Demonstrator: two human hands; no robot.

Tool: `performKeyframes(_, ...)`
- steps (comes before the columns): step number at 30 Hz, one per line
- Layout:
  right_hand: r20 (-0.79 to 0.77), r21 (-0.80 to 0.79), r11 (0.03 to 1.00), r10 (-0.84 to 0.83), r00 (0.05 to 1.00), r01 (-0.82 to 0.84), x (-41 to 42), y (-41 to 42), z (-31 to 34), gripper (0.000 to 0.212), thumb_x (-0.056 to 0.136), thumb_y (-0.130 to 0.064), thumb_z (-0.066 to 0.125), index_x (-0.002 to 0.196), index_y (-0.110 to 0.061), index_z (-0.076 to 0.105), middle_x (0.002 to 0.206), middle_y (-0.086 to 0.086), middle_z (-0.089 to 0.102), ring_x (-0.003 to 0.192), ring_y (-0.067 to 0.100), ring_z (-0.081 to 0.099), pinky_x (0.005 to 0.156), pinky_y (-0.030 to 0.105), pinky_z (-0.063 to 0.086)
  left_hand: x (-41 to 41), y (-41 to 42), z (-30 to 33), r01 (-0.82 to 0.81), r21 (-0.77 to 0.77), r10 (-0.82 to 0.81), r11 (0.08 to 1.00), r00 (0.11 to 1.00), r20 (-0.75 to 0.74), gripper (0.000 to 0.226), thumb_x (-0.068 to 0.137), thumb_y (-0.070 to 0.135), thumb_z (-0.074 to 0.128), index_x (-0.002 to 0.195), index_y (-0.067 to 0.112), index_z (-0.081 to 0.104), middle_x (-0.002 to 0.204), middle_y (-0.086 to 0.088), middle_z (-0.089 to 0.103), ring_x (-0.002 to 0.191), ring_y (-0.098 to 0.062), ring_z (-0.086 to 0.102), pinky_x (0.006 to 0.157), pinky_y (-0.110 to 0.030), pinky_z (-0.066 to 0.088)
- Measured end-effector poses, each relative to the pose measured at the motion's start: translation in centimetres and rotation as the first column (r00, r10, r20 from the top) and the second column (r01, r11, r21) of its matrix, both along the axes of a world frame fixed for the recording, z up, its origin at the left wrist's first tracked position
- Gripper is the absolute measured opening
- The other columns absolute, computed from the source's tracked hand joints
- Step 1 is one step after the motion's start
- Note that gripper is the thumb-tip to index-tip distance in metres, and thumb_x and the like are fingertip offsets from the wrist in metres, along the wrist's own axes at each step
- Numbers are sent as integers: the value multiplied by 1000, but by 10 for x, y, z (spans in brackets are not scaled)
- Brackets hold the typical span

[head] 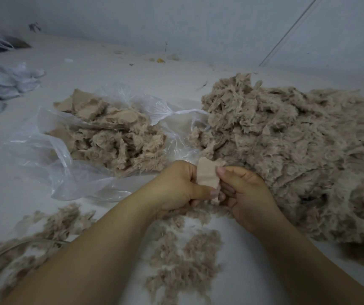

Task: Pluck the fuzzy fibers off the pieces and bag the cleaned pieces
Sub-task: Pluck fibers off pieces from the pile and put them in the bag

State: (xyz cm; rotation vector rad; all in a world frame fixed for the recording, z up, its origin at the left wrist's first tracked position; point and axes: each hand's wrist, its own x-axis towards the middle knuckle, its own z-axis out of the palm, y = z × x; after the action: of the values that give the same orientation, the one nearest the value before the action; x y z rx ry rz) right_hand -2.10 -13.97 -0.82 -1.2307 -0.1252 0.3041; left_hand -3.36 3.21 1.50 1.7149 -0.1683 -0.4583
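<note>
Small tan piece (207,177) pinched at frame centre between curled left hand (177,188) and right hand (246,194), likely steadied for plucking over loose fibers (185,263) below, open plastic bag (51,155) at left ready nearby.

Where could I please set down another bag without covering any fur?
Bare floor lies behind the plastic bag, toward the wall. A narrower patch sits right of the plucked fibers. Around both hands and the big pile it's crowded.
</note>
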Motion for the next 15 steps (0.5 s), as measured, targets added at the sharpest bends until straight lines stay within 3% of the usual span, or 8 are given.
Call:
performKeyframes(3,-11,25,999,-32,999,33,1,1,-2,22,78,-29,67,77,-9,75,53,4,58,45,10,46,46,23,46,-1,9,2,99,50,-99,994,995,-1,18,78,8,80,80,-6,68,45,-7,51,29,-13,34,36,-16,27)
performKeyframes(5,2,16,998,-64,998,64,1,1,-3,18,77,-30,67,70,-15,74,53,4,54,45,8,45,44,20,41,-3,17,8,270,99,-272,958,962,5,8,78,4,79,75,3,72,45,-6,53,29,-13,34,37,-15,28)
performKeyframes(7,-8,21,996,-84,996,84,1,2,-3,18,78,-30,67,70,-17,76,64,12,50,50,9,44,45,19,40,-5,23,12,420,185,-429,889,903,14,13,78,8,79,71,18,75,46,-4,56,31,-12,37,40,-16,30)
performKeyframes(10,-3,39,996,-78,997,78,2,2,-3,20,80,-26,65,66,-17,76,49,-1,51,44,5,45,44,17,41,-6,29,19,477,216,-493,852,870,24,5,76,21,81,75,19,77,47,-2,59,32,-10,38,40,-16,29)
performKeyframes(12,12,4,998,-61,998,61,2,1,-4,17,79,-23,69,65,-15,74,49,1,54,45,12,49,47,22,44,-4,29,21,377,203,-399,904,913,81,23,75,35,81,76,12,77,45,-2,56,32,-10,35,39,-16,27)
performKeyframes(14,49,-73,997,-16,999,20,2,-1,-5,14,78,-21,74,66,-15,72,54,9,52,49,22,45,53,28,42,1,23,15,69,70,-80,995,984,159,34,71,40,83,68,9,71,42,0,48,34,-10,32,41,-15,26)
performKeyframes(15,70,-104,995,11,997,-4,2,-2,-6,14,77,-20,74,64,-15,71,52,6,50,48,19,43,51,27,40,4,18,11,-89,-29,92,996,978,188,30,69,37,82,67,10,69,43,1,46,36,-9,32,41,-15,27)
